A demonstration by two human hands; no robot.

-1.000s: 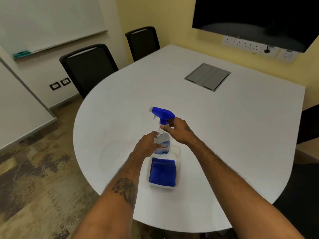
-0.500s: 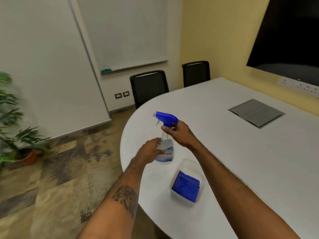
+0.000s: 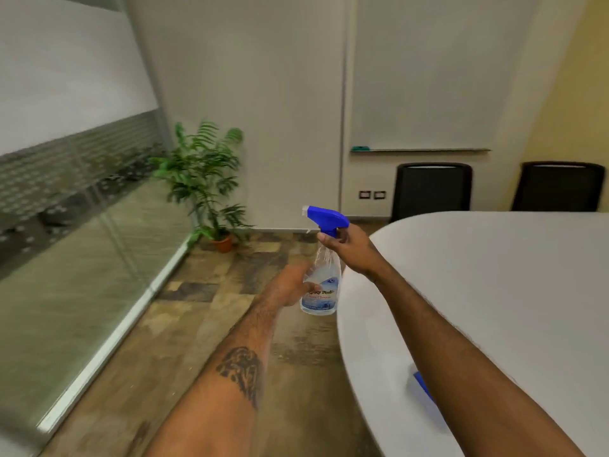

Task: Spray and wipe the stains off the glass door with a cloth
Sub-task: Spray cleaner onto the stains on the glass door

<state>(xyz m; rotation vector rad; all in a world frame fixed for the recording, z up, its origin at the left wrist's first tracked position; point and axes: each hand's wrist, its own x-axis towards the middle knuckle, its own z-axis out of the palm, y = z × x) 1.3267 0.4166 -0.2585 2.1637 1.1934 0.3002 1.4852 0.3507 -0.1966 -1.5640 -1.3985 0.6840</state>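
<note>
A clear spray bottle [image 3: 321, 288] with a blue trigger head is held upright in the air, just left of the white table's edge. My right hand [image 3: 351, 250] grips its neck below the trigger. My left hand [image 3: 293, 285] wraps the lower body of the bottle. The blue cloth [image 3: 423, 387] lies on the table at the lower right, mostly hidden behind my right forearm. A glass wall [image 3: 75, 245] with a frosted band runs along the left side.
The round white table [image 3: 494, 291] fills the right. Two black chairs [image 3: 431, 189] stand behind it under a whiteboard [image 3: 425, 77]. A potted plant [image 3: 207, 186] stands in the corner by the glass. Patterned floor [image 3: 211, 324] lies between table and glass.
The view has swung left from the table toward the glass wall and plant. The bottle, held in both hands, has been carried off the table edge; the cloth stays on the table.
</note>
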